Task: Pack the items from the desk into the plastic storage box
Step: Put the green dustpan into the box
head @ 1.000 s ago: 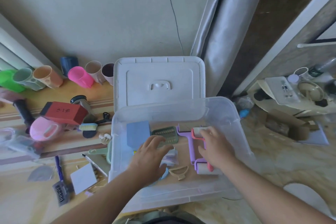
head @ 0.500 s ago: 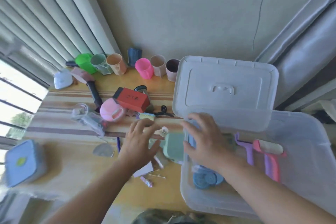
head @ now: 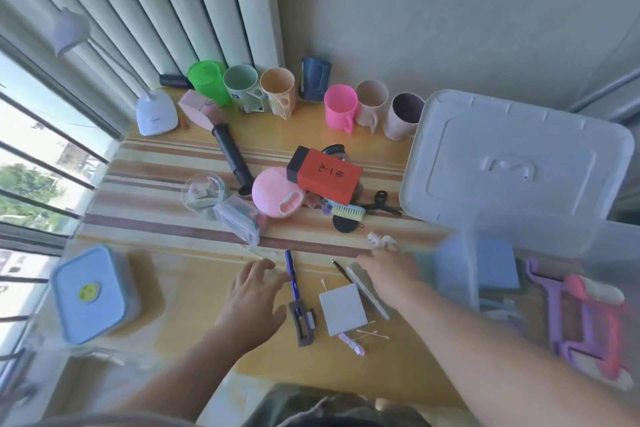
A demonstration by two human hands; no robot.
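Both our hands empty, fingers spread: left hand (head: 254, 291) beside blue pen (head: 291, 277), right hand (head: 389, 270) blurred, over grey strip (head: 367, 292). Storage box (head: 554, 288) right. We pinch pen mid-barrel, sweep small bits together.

Near desk edge: blue pen (head: 291, 276), white tile (head: 342, 309), hair clip (head: 304, 322) crowd the hands.
Left: bare wood before blue container (head: 90, 293).
Right: storage box (head: 540, 288) wall, blurred, seemingly blocks.

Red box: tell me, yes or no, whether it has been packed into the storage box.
No, the red box lies on the desk, left of the storage box, leaning on a pink round case.
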